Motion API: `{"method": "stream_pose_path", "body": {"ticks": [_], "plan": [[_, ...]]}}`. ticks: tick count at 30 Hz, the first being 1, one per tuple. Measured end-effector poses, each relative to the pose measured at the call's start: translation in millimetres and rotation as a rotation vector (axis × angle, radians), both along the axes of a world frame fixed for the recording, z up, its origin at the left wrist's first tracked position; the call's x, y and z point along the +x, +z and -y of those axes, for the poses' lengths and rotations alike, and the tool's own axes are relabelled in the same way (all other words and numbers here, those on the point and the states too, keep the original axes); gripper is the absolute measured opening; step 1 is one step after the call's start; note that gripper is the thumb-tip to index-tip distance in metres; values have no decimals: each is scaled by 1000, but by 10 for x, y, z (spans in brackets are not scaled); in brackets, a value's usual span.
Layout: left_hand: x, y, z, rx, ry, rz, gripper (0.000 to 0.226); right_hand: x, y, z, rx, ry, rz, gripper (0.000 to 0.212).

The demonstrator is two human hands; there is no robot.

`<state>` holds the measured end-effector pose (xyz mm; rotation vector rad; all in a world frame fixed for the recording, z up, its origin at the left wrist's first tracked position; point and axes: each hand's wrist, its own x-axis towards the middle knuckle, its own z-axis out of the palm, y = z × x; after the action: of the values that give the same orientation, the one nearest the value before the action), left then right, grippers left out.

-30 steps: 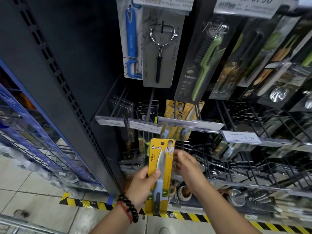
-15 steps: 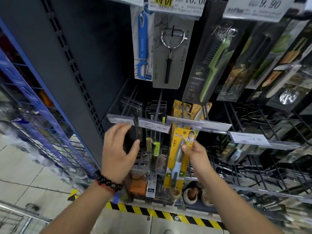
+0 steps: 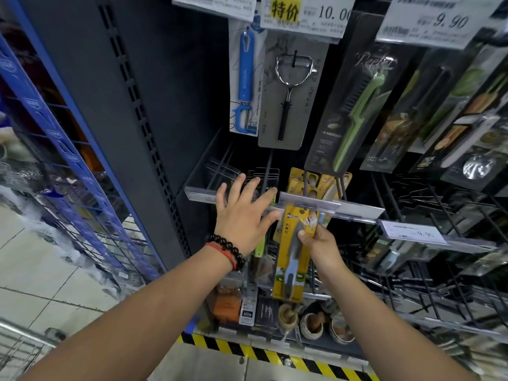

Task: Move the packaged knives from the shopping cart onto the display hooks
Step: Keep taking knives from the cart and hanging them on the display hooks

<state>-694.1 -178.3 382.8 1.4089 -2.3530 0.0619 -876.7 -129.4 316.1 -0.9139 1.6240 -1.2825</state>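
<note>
My right hand [image 3: 320,247] pinches a yellow packaged knife [image 3: 291,259] near its top; the pack hangs upright just under the clear price strip [image 3: 324,209] of a display hook. Behind that strip several matching yellow knife packs [image 3: 302,180] hang on the hook. My left hand [image 3: 243,213], fingers spread and straight, touches the price strip to the left, over dark packs [image 3: 265,174]. A corner of the shopping cart [image 3: 22,345] shows at the lower left.
Peelers hang above: a blue one [image 3: 244,83], a steel one [image 3: 291,89] and a green one [image 3: 357,116]. Bare wire hooks [image 3: 428,204] fill the right side. A blue wire rack [image 3: 68,171] stands left. Small bowls [image 3: 313,323] sit on the bottom shelf above yellow-black floor tape [image 3: 247,350].
My left hand let go of the yellow pack and rose to the price strip. My right hand took the pack and lifted it up to the hook.
</note>
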Motion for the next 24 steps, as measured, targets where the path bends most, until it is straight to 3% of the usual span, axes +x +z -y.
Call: {"method": "stream_pose_path", "body": {"ticks": [17, 24], "plan": [[-43, -82, 18, -103, 33, -67, 40, -38, -15, 57, 44, -29, 25, 25], [-36, -92, 20, -106, 30, -62, 41, 111, -41, -156, -34, 12, -7, 16]]}}
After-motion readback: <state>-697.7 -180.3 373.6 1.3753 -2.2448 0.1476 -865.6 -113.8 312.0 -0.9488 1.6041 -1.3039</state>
